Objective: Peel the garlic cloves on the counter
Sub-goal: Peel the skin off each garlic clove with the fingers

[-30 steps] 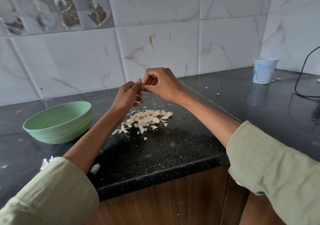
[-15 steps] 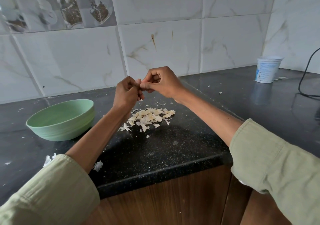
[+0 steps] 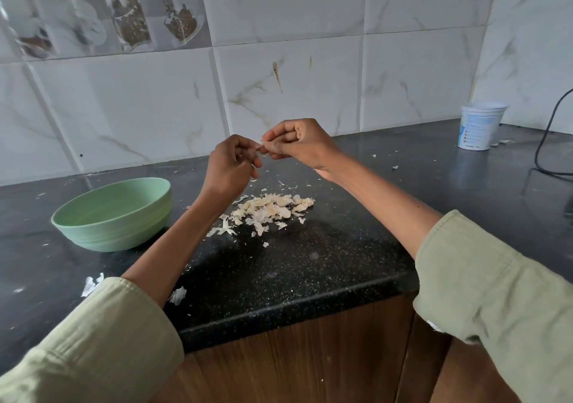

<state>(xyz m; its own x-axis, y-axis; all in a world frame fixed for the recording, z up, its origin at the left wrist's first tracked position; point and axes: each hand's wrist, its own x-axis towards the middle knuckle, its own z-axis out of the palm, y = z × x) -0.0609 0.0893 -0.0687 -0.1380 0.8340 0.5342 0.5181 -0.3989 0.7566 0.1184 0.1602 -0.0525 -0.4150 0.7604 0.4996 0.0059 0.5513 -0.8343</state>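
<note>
Both hands are raised above the black counter (image 3: pixel 310 263), fingertips meeting. My right hand (image 3: pixel 297 145) pinches a pale garlic clove (image 3: pixel 267 146) between thumb and fingers. My left hand (image 3: pixel 231 167) is curled beside it, its fingertips touching the clove's left end; what it holds there is hidden. Below the hands lies a pile of garlic cloves and papery skins (image 3: pixel 269 210) on the counter.
A light green bowl (image 3: pixel 114 216) stands left of the pile, its inside looking empty. A white plastic tub (image 3: pixel 480 125) sits at the back right beside a black cable (image 3: pixel 545 142). Loose skin scraps (image 3: pixel 178 295) lie near the counter's front edge. The tiled wall is behind.
My hands have stayed together above the pile, shifting slightly; the fingers have worked at the clove, which now shows a little more between them.
</note>
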